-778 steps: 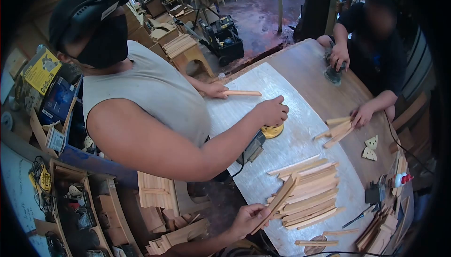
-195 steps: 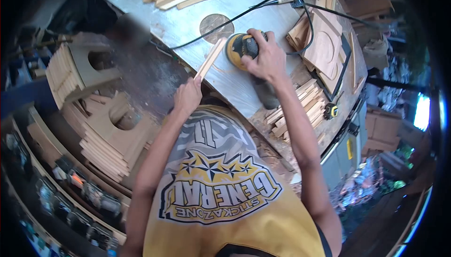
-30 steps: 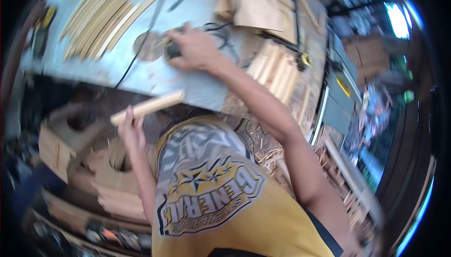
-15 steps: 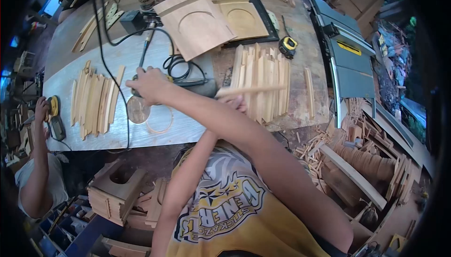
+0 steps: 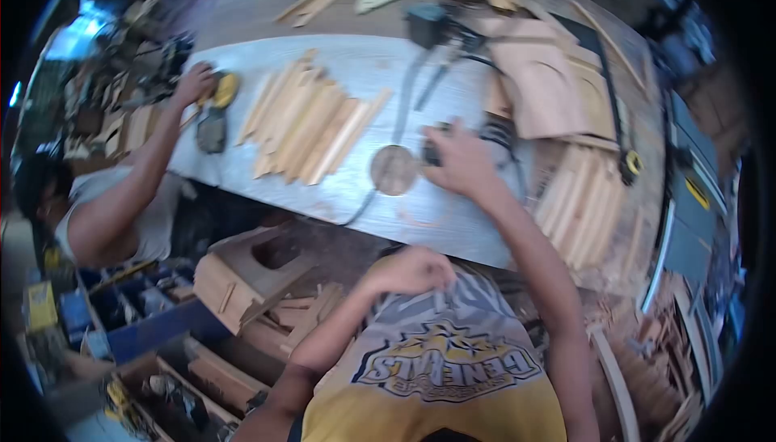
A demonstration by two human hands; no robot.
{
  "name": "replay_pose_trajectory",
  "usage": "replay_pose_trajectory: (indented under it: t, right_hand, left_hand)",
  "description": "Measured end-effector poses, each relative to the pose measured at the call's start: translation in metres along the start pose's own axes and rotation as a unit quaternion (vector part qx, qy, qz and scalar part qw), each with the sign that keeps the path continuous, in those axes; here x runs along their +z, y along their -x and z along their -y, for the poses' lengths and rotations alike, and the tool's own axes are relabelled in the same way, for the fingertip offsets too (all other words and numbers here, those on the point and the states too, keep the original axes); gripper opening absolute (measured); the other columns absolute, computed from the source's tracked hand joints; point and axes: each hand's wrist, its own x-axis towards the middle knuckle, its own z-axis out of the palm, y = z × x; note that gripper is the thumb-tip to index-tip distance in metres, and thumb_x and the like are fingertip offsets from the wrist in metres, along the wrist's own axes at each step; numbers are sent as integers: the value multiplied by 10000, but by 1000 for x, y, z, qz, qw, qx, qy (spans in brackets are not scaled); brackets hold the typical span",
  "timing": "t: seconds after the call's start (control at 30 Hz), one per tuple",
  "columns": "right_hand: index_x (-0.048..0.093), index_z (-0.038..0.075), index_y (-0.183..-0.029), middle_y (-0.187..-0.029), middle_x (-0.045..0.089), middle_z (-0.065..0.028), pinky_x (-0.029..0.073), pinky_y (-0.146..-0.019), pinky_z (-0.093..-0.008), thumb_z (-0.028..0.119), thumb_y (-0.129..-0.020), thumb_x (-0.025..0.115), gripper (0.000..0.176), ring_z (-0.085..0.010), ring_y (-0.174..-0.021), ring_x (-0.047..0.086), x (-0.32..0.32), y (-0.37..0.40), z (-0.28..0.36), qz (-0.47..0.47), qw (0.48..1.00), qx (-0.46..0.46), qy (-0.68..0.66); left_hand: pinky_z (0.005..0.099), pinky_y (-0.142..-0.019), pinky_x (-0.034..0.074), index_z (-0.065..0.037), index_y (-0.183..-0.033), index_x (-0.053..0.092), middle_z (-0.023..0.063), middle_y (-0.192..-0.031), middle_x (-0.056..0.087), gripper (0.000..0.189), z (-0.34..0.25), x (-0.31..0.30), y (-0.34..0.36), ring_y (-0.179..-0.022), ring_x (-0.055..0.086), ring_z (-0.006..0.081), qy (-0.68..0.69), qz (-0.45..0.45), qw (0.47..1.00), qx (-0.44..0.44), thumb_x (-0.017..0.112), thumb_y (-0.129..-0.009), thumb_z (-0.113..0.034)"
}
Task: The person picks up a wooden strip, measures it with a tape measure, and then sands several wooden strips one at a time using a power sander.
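My right hand (image 5: 462, 159) is closed around the dark end of a power tool (image 5: 434, 149), beside a round patch (image 5: 394, 170) on the pale worktop (image 5: 339, 54). The rest of the tool is partly hidden and blurred. My left hand (image 5: 416, 270) is in front of my shirt, below the table's front edge, with its fingers curled; anything in them is too blurred to make out. Thin wooden strips (image 5: 303, 122) lie in a pile left of my right hand. More strips (image 5: 578, 207) lie to its right.
At the left, another person's hand (image 5: 196, 84) is at a yellow and black tool (image 5: 220, 93). Arched wooden panels (image 5: 537, 86), a tape measure (image 5: 630, 165) and a black cable (image 5: 404, 94) are on the table. Wooden boxes (image 5: 234, 280) stand below its front edge.
The view has swung left. My arms were crossed and are now apart. My left hand has drawn back toward my body, and the strip it held is no longer visible in it.
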Motion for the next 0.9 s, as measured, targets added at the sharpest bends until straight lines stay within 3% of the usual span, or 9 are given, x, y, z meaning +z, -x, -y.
replay_pose_trajectory:
  t: [0.07,0.1,0.13,0.2,0.3,0.53,0.63,0.77,0.9]
  right_hand:
    - [530,225,-1302,-1112,530,-231,544,-679,-490,356,-759,746,599,-425,-813,644,-8,3,15,31,998,36,52]
    - [520,225,-1301,-1088,526,-218,545,-671,-491,342,-753,749,606,-429,-809,642,-13,7,23,41,995,64,65]
    - [520,225,-1301,-1088,526,-218,545,-671,-491,342,-753,749,606,-429,-809,642,-14,10,28,41,994,70,74]
    - [505,228,-1299,-1067,522,-211,547,-672,-493,320,-746,748,610,-427,-803,640,-6,22,23,12,992,113,61]
    - [505,221,-1293,-1070,523,-216,548,-676,-496,305,-738,752,613,-432,-811,638,-5,34,28,-13,987,146,63]
    - [507,211,-1295,-1079,519,-215,544,-686,-505,288,-726,753,625,-430,-833,635,-1,51,38,-32,982,181,42]
    - [530,166,-1303,-1107,535,-227,540,-746,-499,305,-724,740,631,-431,-892,627,-6,50,46,-1,979,197,44]
    - [523,191,-1303,-1095,517,-214,540,-720,-497,281,-707,763,650,-423,-875,620,-5,55,43,-7,984,170,55]
    - [508,208,-1303,-1080,499,-205,534,-679,-496,252,-686,786,678,-417,-861,621,-14,61,39,30,982,177,54]
  left_hand:
    - [298,-616,525,1,-911,718,67,-827,731,138,25,-71,50,-696,675,139,68,-290,953,-60,597,-932,-63]
    - [308,-600,522,-1,-891,706,96,-780,721,143,53,-108,52,-668,681,173,-88,-485,866,80,616,-930,-107]
    - [362,-681,531,-13,-969,684,155,-870,695,173,28,-142,58,-795,687,250,-214,-519,827,-41,673,-905,-173]
    - [433,-788,498,-30,-1079,641,195,-967,623,312,78,-183,22,-933,618,337,-479,-557,678,23,731,-848,-219]
    - [488,-838,456,-36,-1136,603,192,-1039,566,410,115,-188,-3,-999,544,393,-479,-500,722,12,762,-796,-201]
    - [480,-827,451,5,-1088,583,211,-989,571,350,129,-190,-4,-962,548,415,-382,-520,764,-5,733,-826,-173]
    - [506,-798,455,9,-1107,567,234,-969,607,283,126,-194,5,-935,586,414,-399,-560,726,12,628,-913,-187]
    - [510,-614,475,12,-1145,555,244,-736,638,324,75,-154,50,-676,636,433,-224,-561,797,-11,495,-1016,-279]
    - [380,-617,491,-4,-1161,563,179,-686,612,282,77,-60,69,-626,635,278,-140,-442,886,-13,504,-1012,-237]
